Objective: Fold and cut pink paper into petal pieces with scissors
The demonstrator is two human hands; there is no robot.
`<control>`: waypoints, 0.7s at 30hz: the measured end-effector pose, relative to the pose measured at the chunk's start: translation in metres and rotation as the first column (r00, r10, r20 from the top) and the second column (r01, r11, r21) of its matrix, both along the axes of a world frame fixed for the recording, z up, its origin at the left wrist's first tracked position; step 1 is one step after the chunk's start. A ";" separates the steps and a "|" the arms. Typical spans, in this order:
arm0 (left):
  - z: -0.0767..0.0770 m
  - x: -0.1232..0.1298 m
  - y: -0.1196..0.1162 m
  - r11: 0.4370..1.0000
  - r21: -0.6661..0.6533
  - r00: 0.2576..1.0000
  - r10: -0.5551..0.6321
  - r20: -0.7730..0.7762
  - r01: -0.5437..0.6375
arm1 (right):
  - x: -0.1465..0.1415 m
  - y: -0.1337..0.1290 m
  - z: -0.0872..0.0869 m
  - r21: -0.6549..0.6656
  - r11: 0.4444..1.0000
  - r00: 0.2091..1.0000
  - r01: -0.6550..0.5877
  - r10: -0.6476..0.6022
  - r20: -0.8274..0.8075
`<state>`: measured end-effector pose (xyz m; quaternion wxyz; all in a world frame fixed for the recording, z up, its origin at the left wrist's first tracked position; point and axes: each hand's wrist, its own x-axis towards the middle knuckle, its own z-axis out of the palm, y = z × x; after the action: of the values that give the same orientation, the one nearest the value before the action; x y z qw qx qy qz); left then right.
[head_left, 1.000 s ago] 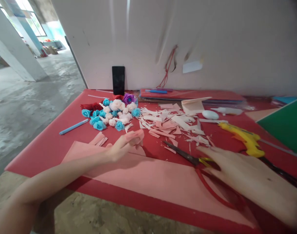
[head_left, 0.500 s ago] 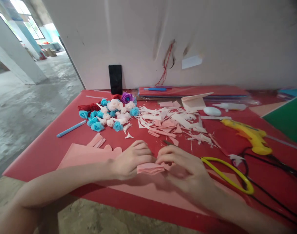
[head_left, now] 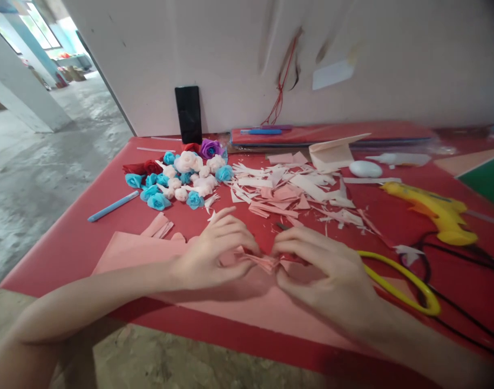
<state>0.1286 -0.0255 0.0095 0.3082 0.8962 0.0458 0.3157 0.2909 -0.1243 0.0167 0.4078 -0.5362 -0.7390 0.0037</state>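
Between the fingertips of both hands is a small folded stack of pink paper (head_left: 266, 263), its layers showing at the edge. My left hand (head_left: 216, 251) pinches its left end between thumb and fingers. At its right end, my right hand (head_left: 323, 267) closes on it the same way. Beneath both hands a larger pink paper sheet (head_left: 247, 313) lies on the red tabletop. Scissors with a yellow handle (head_left: 433, 302) show beside my right wrist; a dark tip pokes out above the right fingers, and the middle is hidden by the hand.
Paper flowers (head_left: 188, 162) in blue, pale pink, red and purple cluster behind my left hand. Pink paper scraps (head_left: 283, 192) spread beyond the hands. A yellow glue gun (head_left: 433, 210) with black cables lies right. A phone (head_left: 189, 114) leans on the wall; a blue pen (head_left: 113, 206) lies left.
The folded pink paper has turned and risen slightly, now showing narrow between the fingertips. My left thumb has come into view underneath. The whole view has shifted a little.
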 end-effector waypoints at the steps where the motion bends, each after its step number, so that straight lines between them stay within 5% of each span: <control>1: -0.001 0.001 0.000 1.000 -0.014 0.999 -0.003 0.032 0.003 | 0.000 0.000 -0.001 0.010 1.000 1.000 0.005 -0.005 0.005; 5: -0.006 0.002 0.000 0.981 -0.186 0.981 -0.011 0.195 0.048 | -0.003 -0.001 -0.003 -0.025 0.999 0.999 0.023 -0.024 -0.045; 10: -0.007 0.002 -0.003 0.935 -0.342 0.975 -0.022 0.220 0.098 | -0.004 -0.005 -0.004 0.019 0.997 0.992 -0.068 0.070 -0.103; 21: -0.004 -0.003 -0.005 1.000 -0.019 0.982 -0.007 0.189 0.011 | -0.006 -0.006 -0.001 0.116 0.992 0.997 -0.041 0.048 -0.054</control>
<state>0.1257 -0.0308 0.0059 0.3217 0.8593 0.0156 0.3973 0.2851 -0.1308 0.0152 0.4585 -0.4950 -0.7380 -0.0143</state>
